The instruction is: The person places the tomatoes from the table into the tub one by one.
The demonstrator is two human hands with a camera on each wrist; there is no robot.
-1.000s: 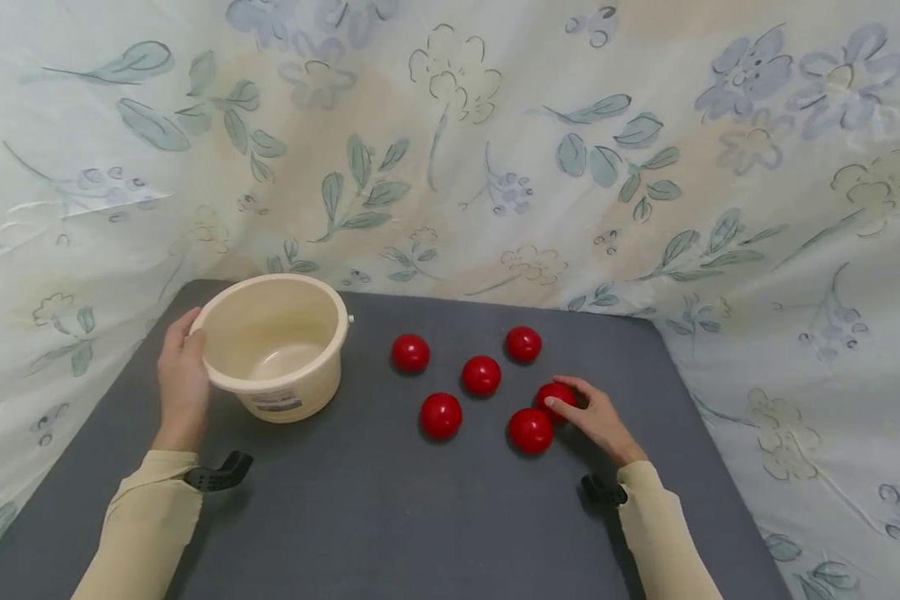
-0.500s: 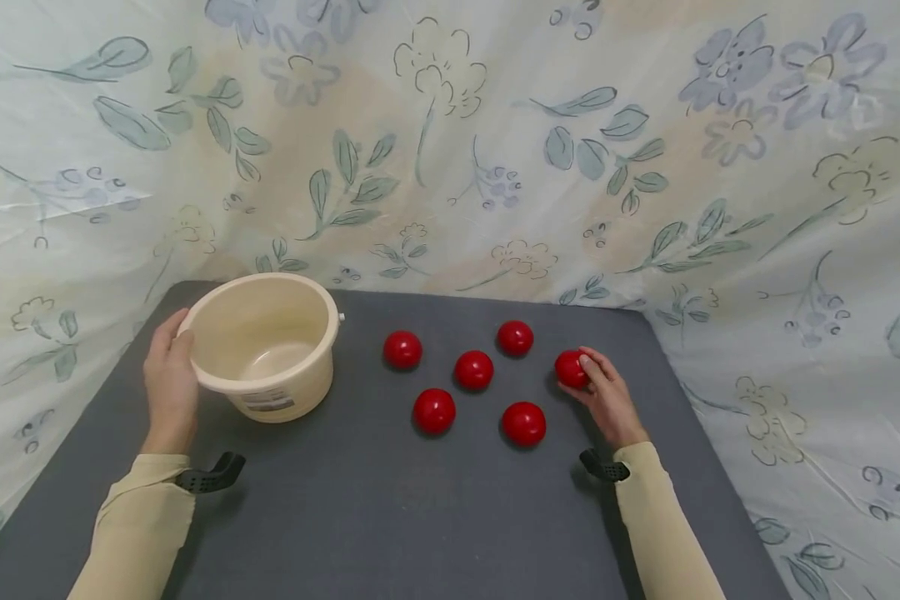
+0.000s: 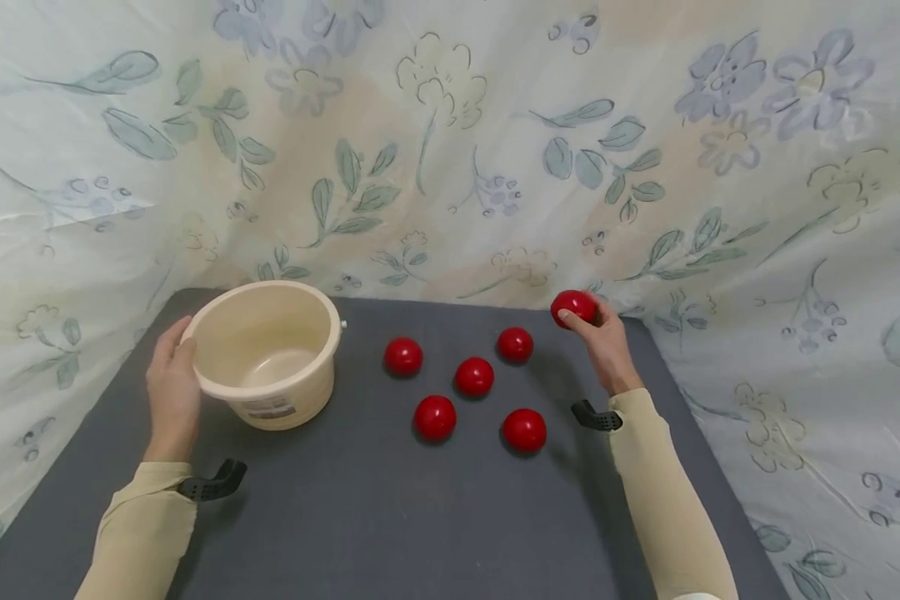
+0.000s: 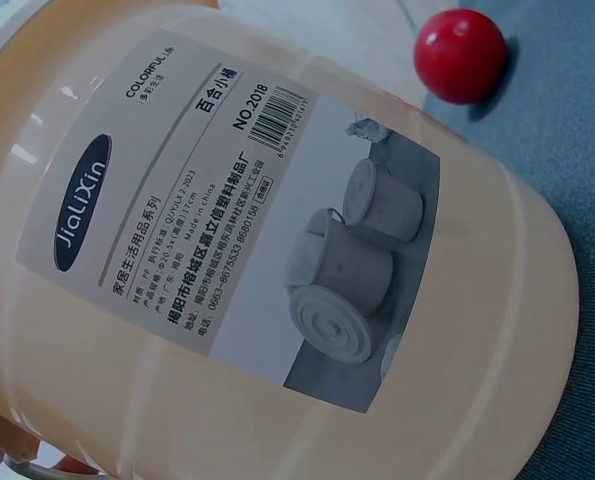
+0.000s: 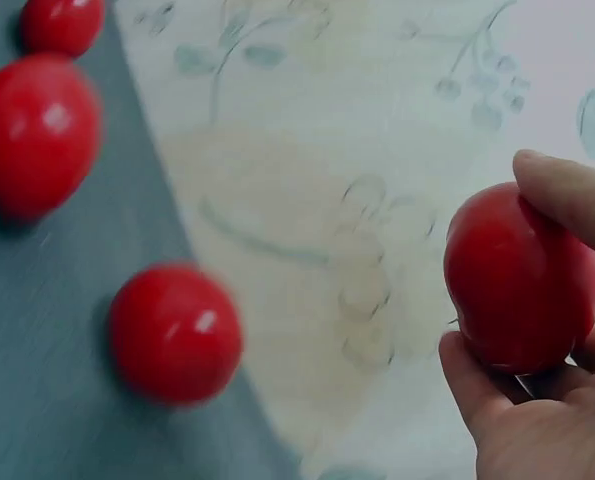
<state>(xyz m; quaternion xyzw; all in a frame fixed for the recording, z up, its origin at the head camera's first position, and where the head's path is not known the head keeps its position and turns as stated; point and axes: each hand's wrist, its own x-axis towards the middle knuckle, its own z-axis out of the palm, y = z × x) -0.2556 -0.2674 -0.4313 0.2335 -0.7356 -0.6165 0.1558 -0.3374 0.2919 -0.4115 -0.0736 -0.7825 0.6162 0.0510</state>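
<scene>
On the left of the head view stands a cream plastic bucket (image 3: 266, 333). My left hand (image 3: 172, 387) grips its rim on the left side, thumb toward me. The left wrist view is filled by the bucket's wall with a printed label (image 4: 227, 220); part of the hand shows at the lower left corner. My right hand (image 3: 607, 342) holds a glossy red ball (image 3: 572, 308) between thumb and fingers, raised above the table's far right part. In the right wrist view the held red ball (image 5: 522, 280) looks slightly uneven in outline.
Several more red balls lie spread over the grey tabletop (image 3: 390, 517), between bucket and right hand, among them a near one (image 3: 524, 431) and a far one (image 3: 514, 345). A floral curtain (image 3: 450, 167) hangs behind the table and along its sides.
My right hand has taken hold of a red ball beside the near right one, then moved it away to the far right and up. The left hand stays at the bucket.
</scene>
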